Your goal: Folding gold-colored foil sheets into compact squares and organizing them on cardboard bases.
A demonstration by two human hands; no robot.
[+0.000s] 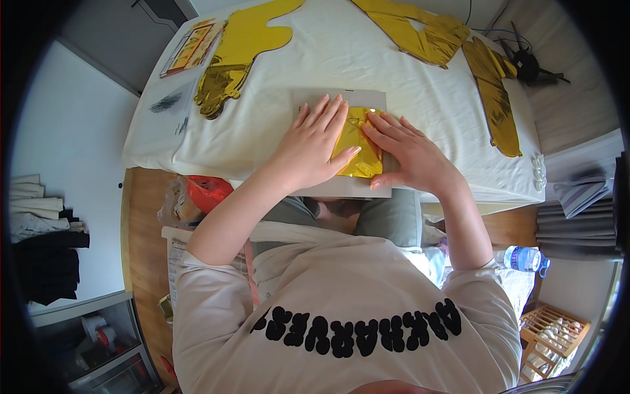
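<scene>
A folded piece of shiny gold foil (359, 161) lies on a grey flat board (371, 98) at the table's near edge. My left hand (314, 146) rests flat over the foil's left side, with its fingers stretched out and pointing away from me. On the other side, my right hand (415, 157) lies flat with spread fingers, its fingertips on the foil's right edge. Both hands are open, and they cover parts of the foil and the board.
Flat gold foil balloons lie at the table's far left (257, 41), far right (420, 31) and right edge (495, 102). Printed packets (191, 47) and a clear plastic sleeve (164, 111) are at left. A black router-like device (526, 64) stands far right.
</scene>
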